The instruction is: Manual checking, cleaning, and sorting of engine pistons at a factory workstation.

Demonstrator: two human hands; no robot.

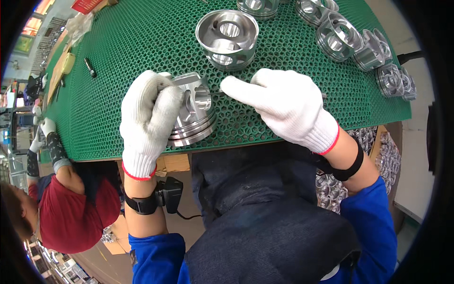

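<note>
My left hand (146, 113), in a white knit glove with a red cuff, grips a shiny metal piston (193, 130) near the table's front edge. The piston's ringed crown end points down toward me and its skirt faces away. My right hand (291, 104), gloved the same way, is closed around a thin rod-like tool (216, 93). The tool's narrow end reaches the pin bore at the piston's right side; most of its length is hidden in the glove. Just beyond, another piston (227, 40) stands with its open end up.
A green perforated mat (109, 109) covers the table. Several pistons (338, 38) line its far right. A black pen-like object (90, 67) and a yellow object (68, 63) lie far left. Below right are boxes of pistons (329, 191). A person in a red shirt (71, 213) is at left.
</note>
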